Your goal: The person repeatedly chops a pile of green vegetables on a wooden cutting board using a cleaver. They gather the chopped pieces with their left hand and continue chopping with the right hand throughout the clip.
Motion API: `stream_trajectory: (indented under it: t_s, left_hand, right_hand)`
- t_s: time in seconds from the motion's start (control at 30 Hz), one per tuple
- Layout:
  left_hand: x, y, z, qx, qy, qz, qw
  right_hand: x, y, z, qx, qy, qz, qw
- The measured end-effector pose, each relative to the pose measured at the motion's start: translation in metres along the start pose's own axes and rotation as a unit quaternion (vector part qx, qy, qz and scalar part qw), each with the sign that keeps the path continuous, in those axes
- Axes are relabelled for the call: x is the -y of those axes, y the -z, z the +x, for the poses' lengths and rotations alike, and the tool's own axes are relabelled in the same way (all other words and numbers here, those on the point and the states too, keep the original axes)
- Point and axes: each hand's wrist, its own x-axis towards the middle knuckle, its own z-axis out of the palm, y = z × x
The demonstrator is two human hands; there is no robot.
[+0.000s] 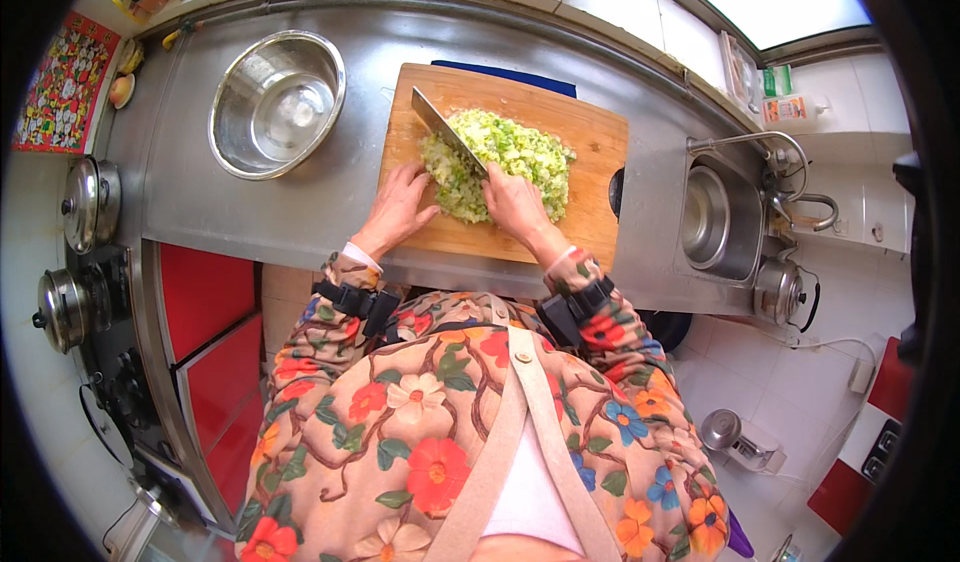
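A wooden cutting board [592,149] lies on the steel counter in front of me, with a wide heap of finely chopped, pale green leafy vegetable [525,153] on it. My right hand [517,206] grips a kitchen knife [446,128]; its broad blade points away to the upper left over the left part of the heap. The fist hides the knife's handle. At the board's left edge is my left hand [397,206], holding nothing, its thumb spread from the fingers and close to the chopped pieces. Under the board's far edge, dark blue material [502,77] sticks out.
A large stainless steel bowl [277,104] stands left of the board. To the right, a sink [724,221] holds a metal basin [705,217] below a curved faucet [787,142]. Lidded pots [94,202] are at far left; a kettle [778,290] stands beside the sink.
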Motion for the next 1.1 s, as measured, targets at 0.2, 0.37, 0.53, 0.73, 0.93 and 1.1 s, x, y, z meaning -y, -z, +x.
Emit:
stream_trajectory:
  t_s: [0.2,0.37,0.53,0.73,0.93,1.1]
  left_hand:
    - [-0.002,0.003,-0.003,0.011,0.009,-0.011,1.000]
    - [-0.001,0.001,-0.002,0.012,0.010,0.009,1.000]
    - [-0.001,0.002,-0.002,0.026,0.025,-0.003,0.999]
    - [-0.001,0.002,-0.003,0.019,0.021,-0.004,1.000]
    - [0.001,-0.001,-0.004,0.012,0.010,0.004,1.000]
    - [0.001,-0.001,-0.003,0.024,0.021,0.001,0.999]
  right_hand:
    - [-0.014,0.003,-0.004,-0.071,-0.048,0.033,0.996]
    - [-0.025,0.006,-0.003,-0.075,-0.047,0.014,0.996]
    - [-0.028,0.008,-0.002,-0.087,-0.082,0.013,0.993]
    - [-0.032,0.012,-0.010,-0.105,-0.122,0.011,0.987]
    - [-0.041,0.014,-0.017,-0.079,-0.105,-0.014,0.991]
    - [-0.048,0.017,-0.023,-0.037,-0.155,-0.046,0.986]
